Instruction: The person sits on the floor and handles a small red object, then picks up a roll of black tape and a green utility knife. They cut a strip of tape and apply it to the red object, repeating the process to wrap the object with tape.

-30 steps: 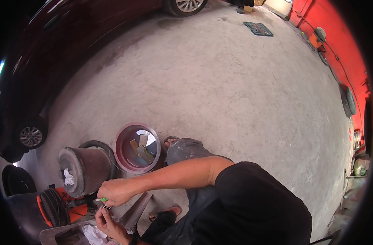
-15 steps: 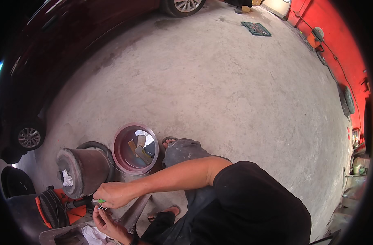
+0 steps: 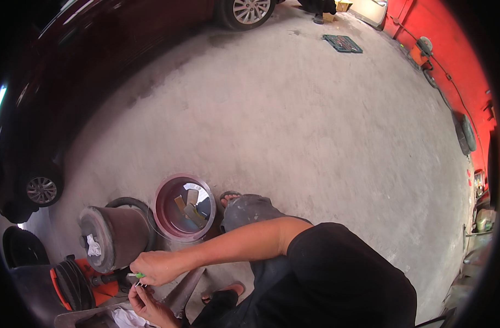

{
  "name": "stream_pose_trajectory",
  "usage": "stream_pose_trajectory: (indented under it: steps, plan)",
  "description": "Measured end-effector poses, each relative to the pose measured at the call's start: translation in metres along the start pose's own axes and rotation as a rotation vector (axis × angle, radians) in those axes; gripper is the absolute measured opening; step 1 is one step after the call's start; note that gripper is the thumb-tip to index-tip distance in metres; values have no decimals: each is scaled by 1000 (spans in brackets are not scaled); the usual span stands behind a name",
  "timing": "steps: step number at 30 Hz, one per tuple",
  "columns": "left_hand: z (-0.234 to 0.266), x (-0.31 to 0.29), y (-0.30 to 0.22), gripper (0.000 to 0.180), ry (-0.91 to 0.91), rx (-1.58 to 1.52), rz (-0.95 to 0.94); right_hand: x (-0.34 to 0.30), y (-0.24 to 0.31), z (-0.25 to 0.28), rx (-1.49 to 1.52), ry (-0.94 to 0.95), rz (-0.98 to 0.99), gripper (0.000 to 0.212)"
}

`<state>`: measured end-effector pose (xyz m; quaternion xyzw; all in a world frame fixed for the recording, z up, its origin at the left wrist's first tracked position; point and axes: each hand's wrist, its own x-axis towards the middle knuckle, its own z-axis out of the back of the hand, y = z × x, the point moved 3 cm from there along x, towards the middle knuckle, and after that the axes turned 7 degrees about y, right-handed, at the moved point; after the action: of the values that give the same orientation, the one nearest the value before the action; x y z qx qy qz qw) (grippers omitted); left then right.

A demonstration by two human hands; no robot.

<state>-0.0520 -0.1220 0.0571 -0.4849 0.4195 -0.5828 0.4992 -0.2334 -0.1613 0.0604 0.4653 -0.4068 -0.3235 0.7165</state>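
Observation:
My right hand [image 3: 160, 266] reaches across to the left and is closed round a small green and silvery tool [image 3: 139, 275], whose kind is too small to make out. Just below it, my left hand [image 3: 151, 309] has its thumb and fingers pinched together close to the tool's tip. Some small pale, thin bits show between the two hands, but I cannot tell what they are. Both hands are above a dark tray-like holder [image 3: 69, 318] with a crumpled white cloth [image 3: 127, 318] in it.
A reddish tub [image 3: 161, 205] of water holds several block-shaped pieces. Beside it stand a dark round drum [image 3: 116, 239] and an orange-black machine with coiled cable [image 3: 75, 284]. A dark car [image 3: 118, 33] is at left; an open tool case [image 3: 343, 44] lies far off by a red wall [image 3: 452, 60].
The view has shifted slightly, so the tub, drum and hands appear a little lower and further right. Both hands stay close together, the green tool still in the right one.

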Motion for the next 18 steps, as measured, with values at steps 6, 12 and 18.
stream_pose_trajectory:
  steps: [6,12,18]
  plan:
    - [-19,-10,-33,26,-30,71,48,0,3,0,24,5,29,21]
    - [-16,-10,-33,26,-50,117,60,2,3,-1,40,1,28,21]
    - [-11,-12,-34,25,-41,148,33,0,4,-4,52,9,57,23]
